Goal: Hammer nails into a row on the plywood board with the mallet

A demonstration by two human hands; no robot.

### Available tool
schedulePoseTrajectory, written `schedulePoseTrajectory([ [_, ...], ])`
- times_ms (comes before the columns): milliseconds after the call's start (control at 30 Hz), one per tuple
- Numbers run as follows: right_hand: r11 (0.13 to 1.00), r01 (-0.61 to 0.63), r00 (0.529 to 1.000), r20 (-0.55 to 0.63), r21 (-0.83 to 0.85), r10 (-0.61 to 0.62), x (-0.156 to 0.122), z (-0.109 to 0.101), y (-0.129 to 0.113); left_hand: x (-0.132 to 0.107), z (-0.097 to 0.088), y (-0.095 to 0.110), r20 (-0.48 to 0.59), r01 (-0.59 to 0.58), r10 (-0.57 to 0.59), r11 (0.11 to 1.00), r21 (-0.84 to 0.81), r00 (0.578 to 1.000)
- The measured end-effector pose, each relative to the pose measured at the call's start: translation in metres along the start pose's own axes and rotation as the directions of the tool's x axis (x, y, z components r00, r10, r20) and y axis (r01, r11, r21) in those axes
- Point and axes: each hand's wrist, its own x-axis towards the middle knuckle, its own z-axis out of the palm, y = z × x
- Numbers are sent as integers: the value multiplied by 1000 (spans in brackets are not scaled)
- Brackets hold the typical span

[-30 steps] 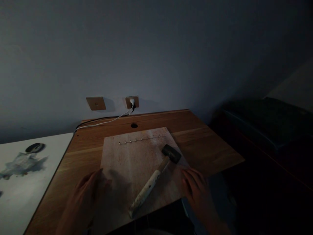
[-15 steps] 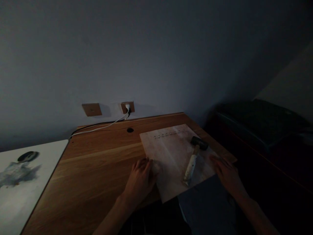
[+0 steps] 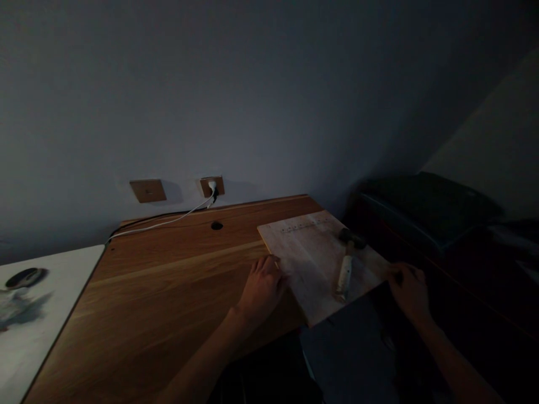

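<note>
A pale wooden board (image 3: 314, 255) lies on the right end of a brown wooden desk (image 3: 168, 292), reaching past the desk's right edge. A row of small nails stands along the board's far edge. A hammer (image 3: 347, 264) with a black head and a light handle rests on the board. My left hand (image 3: 263, 286) grips the board's left edge, fingers curled over it. My right hand (image 3: 408, 289) holds the board's right near corner, fingers closed on the edge.
A white cable (image 3: 168, 220) runs from a wall socket (image 3: 211, 186) across the desk's back edge, beside a round cable hole (image 3: 217, 225). A white surface with a dark object (image 3: 25, 278) stands at the left. Dark furniture (image 3: 425, 207) fills the right.
Both hands have slid the board, with the hammer on it, from the desk's middle to its right end. The view has turned right with them.
</note>
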Motion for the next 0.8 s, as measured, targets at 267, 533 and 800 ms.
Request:
schedulePoseTrajectory([
  [267,986,-149,980,123,-77,158,14,8,-13,8,16,36,212,-70,34,984,165,977],
  [533,992,-87,983,155,-92,101,-11,-15,-36,-10,-7,23,236,-45,-4,979,201,972],
  [800,982,103,974,184,159,-132,-101,-47,-98,-129,-67,-48,125,156,-190,958,241,974],
])
